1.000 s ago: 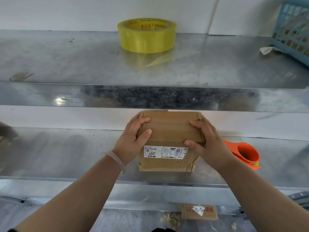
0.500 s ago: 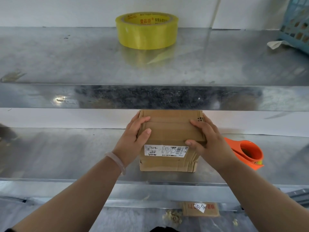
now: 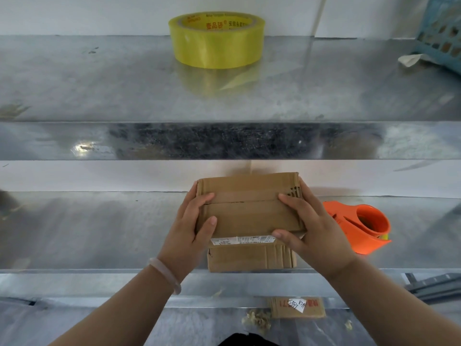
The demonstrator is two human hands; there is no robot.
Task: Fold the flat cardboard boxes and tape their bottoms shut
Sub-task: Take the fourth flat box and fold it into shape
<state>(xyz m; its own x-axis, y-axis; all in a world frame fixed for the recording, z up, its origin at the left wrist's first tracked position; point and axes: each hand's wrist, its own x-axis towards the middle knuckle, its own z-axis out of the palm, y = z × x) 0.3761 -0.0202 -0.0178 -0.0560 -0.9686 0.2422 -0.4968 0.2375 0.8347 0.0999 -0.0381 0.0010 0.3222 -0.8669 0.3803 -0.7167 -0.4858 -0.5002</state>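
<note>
A small brown cardboard box (image 3: pixel 249 216) stands on the middle metal shelf (image 3: pixel 99 233), its two upper flaps folded shut with a seam across the middle and a white label on the near face. My left hand (image 3: pixel 189 228) grips its left side, thumb on top. My right hand (image 3: pixel 309 228) grips the right side, fingers over the top flaps. An orange tape dispenser (image 3: pixel 361 228) lies just right of my right hand. A yellow roll of tape (image 3: pixel 216 39) sits on the upper shelf.
A blue plastic basket (image 3: pixel 441 33) and a scrap of paper (image 3: pixel 411 59) sit at the upper shelf's right end. Below, a flat cardboard piece (image 3: pixel 296 307) with a white sticker and some debris lie on the lowest surface.
The box's top face now tilts more toward me, so its seam shows. Both hands keep their grip on its sides. The view has shifted slightly.
</note>
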